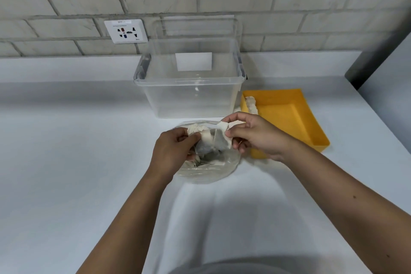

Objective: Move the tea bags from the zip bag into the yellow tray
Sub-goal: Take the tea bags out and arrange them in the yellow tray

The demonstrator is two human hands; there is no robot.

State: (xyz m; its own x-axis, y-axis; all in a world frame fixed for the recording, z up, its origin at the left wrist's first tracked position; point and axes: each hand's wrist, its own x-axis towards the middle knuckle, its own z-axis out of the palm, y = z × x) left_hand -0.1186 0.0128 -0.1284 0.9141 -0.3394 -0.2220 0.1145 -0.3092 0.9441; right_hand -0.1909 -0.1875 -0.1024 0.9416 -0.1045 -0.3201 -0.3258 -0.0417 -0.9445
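Two hands over the zip bag [208,173] on the counter [66,162]
Your left hand [171,151] grips a clump of tea bags [198,128] at the bag's mouth, fingers curled; your right hand [255,138] pinches one tea bag [222,138] above it. The yellow tray [311,122] to its right holds a few

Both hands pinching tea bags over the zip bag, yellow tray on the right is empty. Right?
Not empty: the head view shows tea bags already lying in the yellow tray, along its left wall. Otherwise right: left hand and right hand pinch other tea bags over the zip bag.
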